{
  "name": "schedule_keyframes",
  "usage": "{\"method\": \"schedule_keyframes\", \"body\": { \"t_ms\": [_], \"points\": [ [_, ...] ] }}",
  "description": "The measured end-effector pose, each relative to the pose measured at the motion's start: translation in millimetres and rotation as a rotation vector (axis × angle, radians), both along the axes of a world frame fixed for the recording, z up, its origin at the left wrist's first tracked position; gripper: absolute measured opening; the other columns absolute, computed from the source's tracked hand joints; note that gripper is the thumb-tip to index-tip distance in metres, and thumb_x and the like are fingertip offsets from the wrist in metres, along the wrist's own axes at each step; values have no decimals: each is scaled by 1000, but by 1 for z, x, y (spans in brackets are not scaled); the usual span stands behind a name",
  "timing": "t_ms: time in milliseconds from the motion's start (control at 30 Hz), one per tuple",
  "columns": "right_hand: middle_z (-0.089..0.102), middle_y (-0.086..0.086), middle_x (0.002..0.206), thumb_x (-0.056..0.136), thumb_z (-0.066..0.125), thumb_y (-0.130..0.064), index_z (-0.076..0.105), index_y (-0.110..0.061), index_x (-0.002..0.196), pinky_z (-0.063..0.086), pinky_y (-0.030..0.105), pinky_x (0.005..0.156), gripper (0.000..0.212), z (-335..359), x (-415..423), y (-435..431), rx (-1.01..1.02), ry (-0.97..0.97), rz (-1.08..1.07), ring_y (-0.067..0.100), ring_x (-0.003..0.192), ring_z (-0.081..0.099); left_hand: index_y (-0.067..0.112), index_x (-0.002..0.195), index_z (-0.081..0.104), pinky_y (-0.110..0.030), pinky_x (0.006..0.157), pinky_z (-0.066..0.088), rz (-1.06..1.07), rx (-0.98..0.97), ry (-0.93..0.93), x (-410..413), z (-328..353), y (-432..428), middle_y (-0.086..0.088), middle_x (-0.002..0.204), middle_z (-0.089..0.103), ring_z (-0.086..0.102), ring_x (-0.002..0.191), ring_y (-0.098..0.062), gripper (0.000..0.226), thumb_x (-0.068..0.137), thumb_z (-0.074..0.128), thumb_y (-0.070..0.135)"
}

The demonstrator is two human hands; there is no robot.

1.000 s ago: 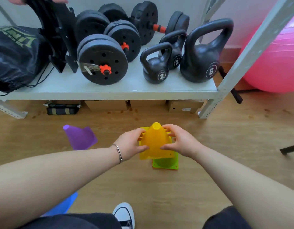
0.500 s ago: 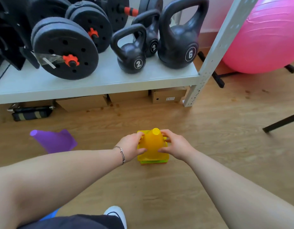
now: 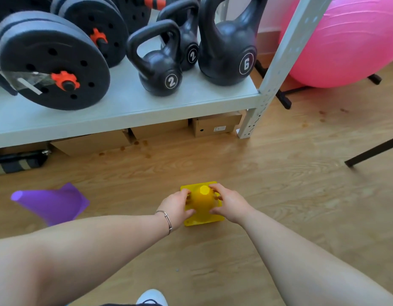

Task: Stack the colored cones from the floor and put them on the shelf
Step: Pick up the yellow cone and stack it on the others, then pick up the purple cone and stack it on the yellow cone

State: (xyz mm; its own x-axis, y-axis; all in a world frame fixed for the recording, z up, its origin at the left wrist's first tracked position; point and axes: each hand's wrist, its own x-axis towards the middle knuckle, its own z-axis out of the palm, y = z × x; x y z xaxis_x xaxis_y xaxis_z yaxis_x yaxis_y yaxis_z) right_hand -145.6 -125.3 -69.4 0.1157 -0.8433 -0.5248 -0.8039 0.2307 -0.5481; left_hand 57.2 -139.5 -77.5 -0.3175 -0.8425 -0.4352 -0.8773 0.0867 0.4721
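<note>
A yellow cone [image 3: 203, 200] stands upright on the wooden floor, just in front of me. My left hand [image 3: 176, 206] grips its left side and my right hand [image 3: 227, 203] grips its right side. The green cone beneath it is hidden under the yellow base. A purple cone [image 3: 52, 203] lies on its side on the floor to the left, tip pointing left. The grey metal shelf [image 3: 125, 107] runs across the top of the view.
Black weight plates [image 3: 52, 60] and kettlebells [image 3: 160, 62] fill the shelf. Cardboard boxes [image 3: 215, 125] sit under it. A pink exercise ball [image 3: 345, 40] is at the right, with a black leg [image 3: 372, 151] on the floor nearby. My white shoe [image 3: 151, 298] shows at the bottom.
Both hands have pressed the yellow cone down over the green cone, which no longer shows. The view has shifted right and closer to the shelf.
</note>
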Motion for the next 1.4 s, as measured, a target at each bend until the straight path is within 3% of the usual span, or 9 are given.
{"method": "schedule_keyframes", "body": {
  "t_ms": [433,667,900,1033,1133,1267,1400],
  "points": [
    [59,5,135,70,83,-26,39,-26,142,48,35,99,84,-18,7,-2,13,8,-8,22,121,59,16,126,46,-37,89,51,9,68,-1,3,-17,-8,-4,122,64,62,111,-22,57,79,71,37],
    [59,8,134,71,83,-27,40,-21,141,44,30,98,83,-17,6,-4,6,20,16,23,121,58,16,125,46,-38,89,51,11,107,-10,2,-15,-11,-4,123,64,62,109,-22,59,76,74,37],
    [53,11,139,76,79,-31,34,-27,147,42,33,102,84,1,3,-3,-2,130,122,30,125,52,17,132,42,-38,89,48,-87,109,-205,0,9,-16,-12,124,57,55,113,-31,59,83,66,40],
    [52,3,136,82,69,-40,34,-30,143,45,40,95,70,25,2,-2,-168,330,137,29,120,54,17,128,42,-42,87,50,-94,58,-288,-1,33,-14,-11,121,55,56,110,-33,53,86,60,44],
    [55,3,131,85,64,-45,40,-24,139,40,42,99,64,47,3,-7,-375,464,109,29,119,53,18,120,45,-42,86,45,-128,-108,-403,4,58,-13,-8,122,54,51,114,-32,47,86,55,48],
    [55,5,133,81,69,-45,46,-18,137,33,48,111,66,72,16,-15,-565,539,91,28,130,46,13,131,39,-46,106,34,-108,-360,-472,20,80,-19,-11,139,44,35,133,-33,57,87,53,48],
    [59,10,131,70,81,-39,55,-14,130,39,53,107,70,87,40,-22,-671,585,106,31,129,50,9,145,25,-51,115,22,-20,-445,-507,37,96,-20,-16,155,25,20,143,-35,71,90,50,46]
  ]
}}
